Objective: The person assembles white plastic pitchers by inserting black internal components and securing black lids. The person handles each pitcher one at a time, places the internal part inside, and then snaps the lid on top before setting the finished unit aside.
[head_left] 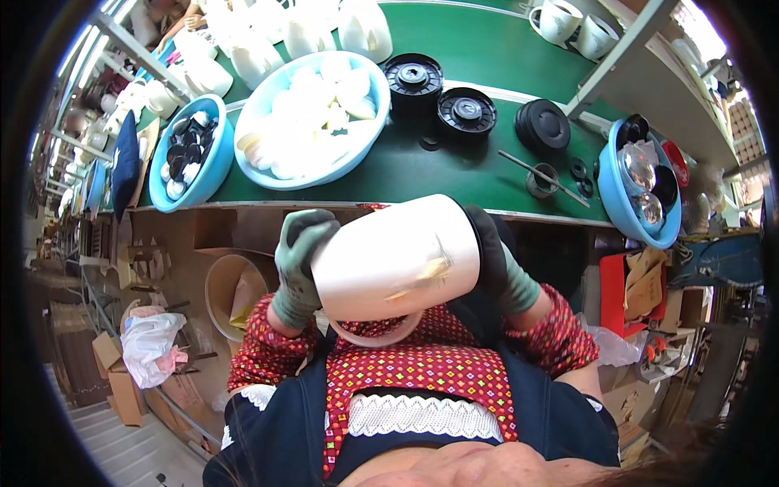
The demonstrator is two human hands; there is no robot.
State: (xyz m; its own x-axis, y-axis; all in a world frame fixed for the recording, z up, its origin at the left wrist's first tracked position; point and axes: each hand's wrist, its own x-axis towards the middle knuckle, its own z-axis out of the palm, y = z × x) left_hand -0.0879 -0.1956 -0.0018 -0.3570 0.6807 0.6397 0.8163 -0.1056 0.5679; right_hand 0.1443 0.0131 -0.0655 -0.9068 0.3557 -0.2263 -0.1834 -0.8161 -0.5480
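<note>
- Before us a green bench [454, 174] crosses the workroom, with a round bin [221, 284] and a white bag [152, 347] below it.
- Our white jug [398, 260] lies tilted on its side over the lap, on our side of the bench's near edge, its handle [375, 334] underneath.
- The gloved left hand [302, 256] has its fingers curled at one end; the right hand [497, 264] spreads its own around the other, so we judge the jug held by both.
- Smooth walls against glove fabric could let it slip, we think, if either hand eased off; it would probably drop past the lap.
- Swung forward, it might knock the bench edge and chip, or rub its gold decoration [422, 277].
- We count one jug in hand, three blue basins [284, 180], two ribbed black discs [467, 112], one black stack [544, 126], one small cup [541, 180] with one rod [519, 162] across it, and two white mugs [558, 22] at upper right.
- The white pitchers [363, 31] at upper left overlap too much for us to count.
</note>
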